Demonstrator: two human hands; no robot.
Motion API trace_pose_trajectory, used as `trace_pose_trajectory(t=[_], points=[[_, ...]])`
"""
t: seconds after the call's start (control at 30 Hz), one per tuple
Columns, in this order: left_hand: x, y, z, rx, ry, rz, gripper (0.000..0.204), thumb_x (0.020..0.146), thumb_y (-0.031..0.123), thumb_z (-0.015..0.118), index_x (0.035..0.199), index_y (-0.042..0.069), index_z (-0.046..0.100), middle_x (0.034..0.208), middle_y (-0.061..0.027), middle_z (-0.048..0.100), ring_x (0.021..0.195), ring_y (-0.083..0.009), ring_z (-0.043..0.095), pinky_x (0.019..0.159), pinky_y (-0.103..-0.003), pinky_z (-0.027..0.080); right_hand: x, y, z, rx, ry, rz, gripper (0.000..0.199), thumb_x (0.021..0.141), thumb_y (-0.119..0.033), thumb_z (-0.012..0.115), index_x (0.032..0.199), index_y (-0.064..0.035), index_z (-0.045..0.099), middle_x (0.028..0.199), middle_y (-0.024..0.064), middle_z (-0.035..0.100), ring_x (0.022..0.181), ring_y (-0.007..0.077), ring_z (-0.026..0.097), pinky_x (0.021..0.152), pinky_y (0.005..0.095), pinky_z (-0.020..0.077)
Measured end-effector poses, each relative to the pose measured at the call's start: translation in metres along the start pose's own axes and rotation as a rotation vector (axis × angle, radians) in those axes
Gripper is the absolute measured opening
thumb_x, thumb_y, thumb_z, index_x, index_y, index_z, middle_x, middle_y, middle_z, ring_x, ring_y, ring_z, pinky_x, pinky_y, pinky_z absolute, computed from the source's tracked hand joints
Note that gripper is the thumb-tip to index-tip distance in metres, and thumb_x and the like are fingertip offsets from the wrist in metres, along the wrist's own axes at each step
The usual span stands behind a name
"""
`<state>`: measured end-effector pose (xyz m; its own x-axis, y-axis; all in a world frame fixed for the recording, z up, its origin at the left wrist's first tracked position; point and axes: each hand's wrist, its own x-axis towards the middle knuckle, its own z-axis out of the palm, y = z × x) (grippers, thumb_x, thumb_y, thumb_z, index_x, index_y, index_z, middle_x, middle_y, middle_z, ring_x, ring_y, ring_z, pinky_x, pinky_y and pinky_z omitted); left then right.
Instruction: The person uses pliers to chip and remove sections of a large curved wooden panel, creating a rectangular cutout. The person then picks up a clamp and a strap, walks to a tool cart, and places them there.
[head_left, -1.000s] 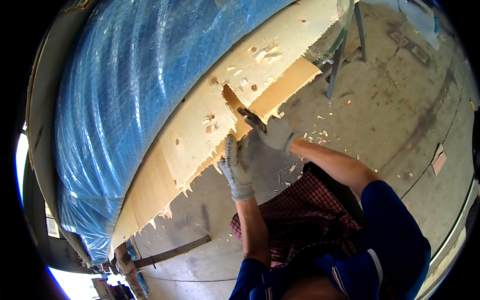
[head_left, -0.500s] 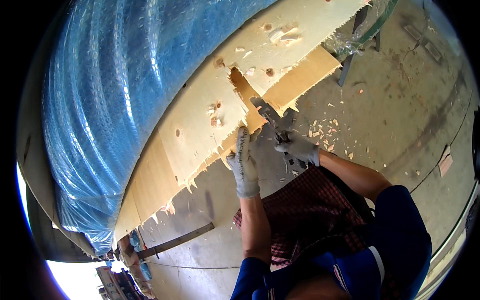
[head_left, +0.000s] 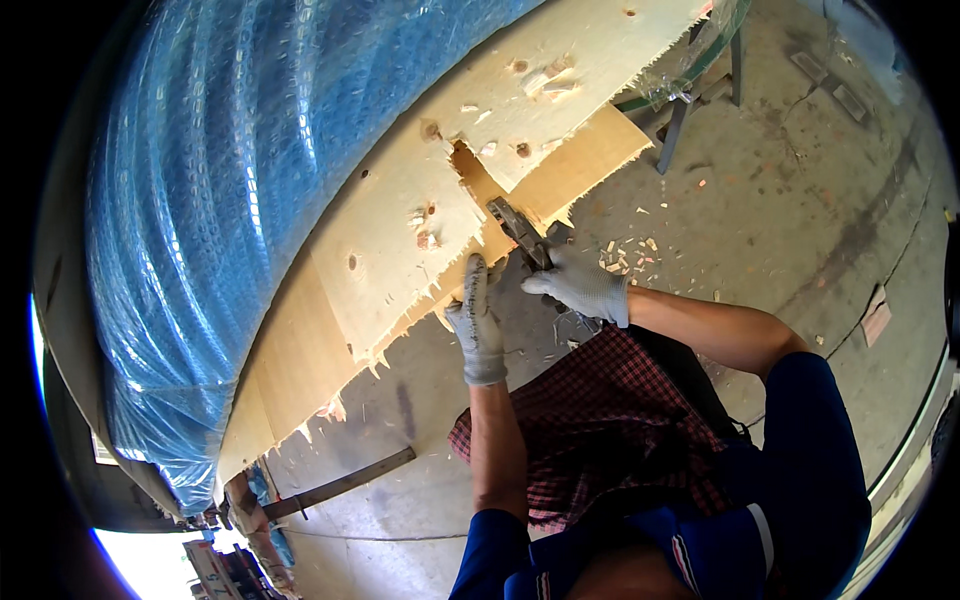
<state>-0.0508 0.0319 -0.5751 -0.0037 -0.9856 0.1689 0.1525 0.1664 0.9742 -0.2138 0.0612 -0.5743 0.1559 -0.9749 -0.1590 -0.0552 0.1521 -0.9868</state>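
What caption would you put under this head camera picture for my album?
Gloved left hand steadies a ragged pale veneer sheet while the gloved right hand works a metal tool into its split.

A pale plywood sheet lies slantwise across the view, its lower edge torn into jagged splinters and a ragged notch broken into it near the middle. Knots and loose chips dot its face. A thinner, tan layer shows beneath the broken edge. A pair of dark metal pliers is held at the torn edge just below the notch, its nose pointing up toward the notch.
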Motion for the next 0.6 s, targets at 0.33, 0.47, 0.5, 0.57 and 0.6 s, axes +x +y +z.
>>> trace_pose_trajectory(t=[0.33,0.47,0.5,0.57,0.6], points=[[-0.001,0.006,0.004,0.010,-0.014,0.098,0.024,0.090,0.008,0.058,0.111,-0.003,0.060,0.105,-0.0060,0.060,0.090,-0.0139,0.060,0.077,-0.029,0.051,-0.002,-0.011,-0.018,-0.060,-0.019,0.050,0.028,0.076,-0.021,0.062,0.060,-0.0047,0.046,0.051,0.0014,0.040,0.044,0.0117,0.039,0.041,0.0314,0.0337],[0.000,-0.005,-0.003,0.036,0.029,0.041,0.027,0.089,0.010,0.059,0.113,-0.001,0.062,0.105,-0.0063,0.064,0.087,-0.0119,0.060,0.081,-0.027,0.047,-0.010,-0.022,-0.027,-0.108,-0.067,0.190,0.031,0.075,-0.022,0.063,0.057,-0.0029,0.046,0.050,0.0021,0.040,0.043,0.0136,0.042,0.040,0.0323,0.0361],[0.001,-0.006,-0.005,0.045,0.039,0.050,0.027,0.088,0.011,0.060,0.113,-0.001,0.063,0.104,-0.0056,0.064,0.086,-0.0112,0.060,0.080,-0.026,0.047,-0.007,-0.014,-0.028,-0.175,-0.104,0.218,0.032,0.075,-0.022,0.063,0.057,-0.0020,0.044,0.051,0.0029,0.040,0.043,0.0154,0.043,0.040,0.0336,0.0369],[0.001,-0.005,-0.004,0.043,0.049,0.051,0.027,0.088,0.012,0.061,0.111,0.000,0.064,0.101,-0.0042,0.064,0.083,-0.0098,0.059,0.076,-0.025,0.046,-0.009,-0.009,-0.028,-0.029,-0.179,0.312,0.028,0.077,-0.024,0.064,0.076,-0.0023,0.046,0.066,0.0047,0.047,0.053,0.0140,0.048,0.047,0.0311,0.0432],[0.000,-0.002,0.000,0.032,0.049,0.043,0.026,0.088,0.012,0.061,0.111,0.000,0.064,0.100,-0.0035,0.065,0.083,-0.0092,0.059,0.073,-0.024,0.046,-0.010,-0.008,-0.030,0.043,-0.211,0.357,0.030,0.078,-0.025,0.065,0.086,-0.0024,0.046,0.074,0.0056,0.051,0.058,0.0133,0.051,0.050,0.0299,0.0464]])
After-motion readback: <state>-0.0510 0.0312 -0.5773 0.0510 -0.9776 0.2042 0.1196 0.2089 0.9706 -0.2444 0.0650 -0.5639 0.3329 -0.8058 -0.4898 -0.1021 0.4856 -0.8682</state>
